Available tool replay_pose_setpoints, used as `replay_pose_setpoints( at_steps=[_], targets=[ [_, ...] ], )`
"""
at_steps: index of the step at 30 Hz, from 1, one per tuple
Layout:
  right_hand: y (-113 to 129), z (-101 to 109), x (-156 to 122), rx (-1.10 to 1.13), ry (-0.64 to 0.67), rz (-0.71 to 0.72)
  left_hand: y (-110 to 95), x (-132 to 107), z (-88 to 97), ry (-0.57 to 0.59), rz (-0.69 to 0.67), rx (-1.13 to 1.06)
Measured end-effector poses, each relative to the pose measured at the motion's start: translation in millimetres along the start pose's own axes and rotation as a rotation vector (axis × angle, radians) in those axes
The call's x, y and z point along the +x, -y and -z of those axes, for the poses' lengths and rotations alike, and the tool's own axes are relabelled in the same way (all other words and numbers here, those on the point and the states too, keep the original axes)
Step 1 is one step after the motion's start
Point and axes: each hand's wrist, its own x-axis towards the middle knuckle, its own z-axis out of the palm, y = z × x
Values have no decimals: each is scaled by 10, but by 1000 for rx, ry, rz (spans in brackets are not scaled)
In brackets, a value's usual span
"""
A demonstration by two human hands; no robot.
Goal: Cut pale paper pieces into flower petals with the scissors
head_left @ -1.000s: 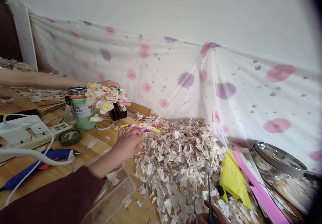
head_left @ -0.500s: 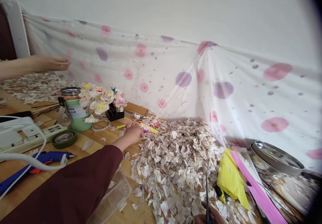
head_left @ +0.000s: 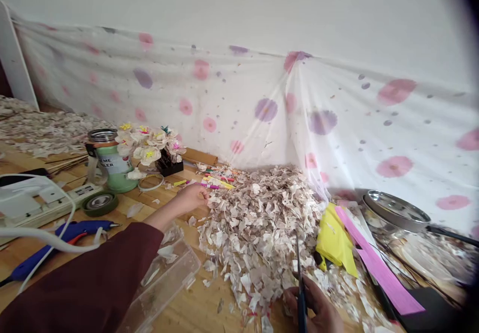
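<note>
My left hand [head_left: 193, 196], in a dark maroon sleeve, reaches to the left edge of a big heap of pale, petal-like scraps [head_left: 262, 223]. Its fingers are curled together, and anything between them is too small to make out. Just beyond it lie thin yellow and purple sticks or strips [head_left: 219, 182]. Low in the view, my right hand [head_left: 316, 305] grips what looks like scissors [head_left: 300, 278], seen edge-on with the dark tip pointing up and away over the heap's near side.
Left are a blue glue gun [head_left: 71, 238], a power strip [head_left: 37, 200], a green tumbler [head_left: 116, 168] and paper flowers [head_left: 149, 146]. A clear plastic box [head_left: 164, 283] sits under my left arm. Right are yellow paper [head_left: 335, 240], a pink strip [head_left: 385, 273] and a steel pan [head_left: 398, 210].
My left hand has shifted slightly back along the heap's edge, fingers curled. My right hand and the scissors show more fully. Another person's arm at the far left has gone from view.
</note>
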Motion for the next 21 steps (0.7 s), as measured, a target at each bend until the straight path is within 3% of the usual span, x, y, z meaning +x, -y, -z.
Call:
replay_pose_setpoints(
  at_steps=[3,6,7,11,15,21],
  targets=[
    [46,34,-3,41,79,40,-221,-387,-63,-15,-55,-206],
    [186,45,-58,104,139,80,-484,-865,-239,-27,-69,-602],
    [258,34,-97,158,145,77,-562,-1019,-314,-33,-113,-627],
    [603,-102,-339,489,146,-46,-789,-1492,-616,-170,-351,-491],
    [833,-272,-601,511,-27,-83,-906,-1732,-824,-307,-486,-390],
    [873,-325,-826,473,-196,-96,-928,-1919,-951,-279,-578,-356]
  ],
)
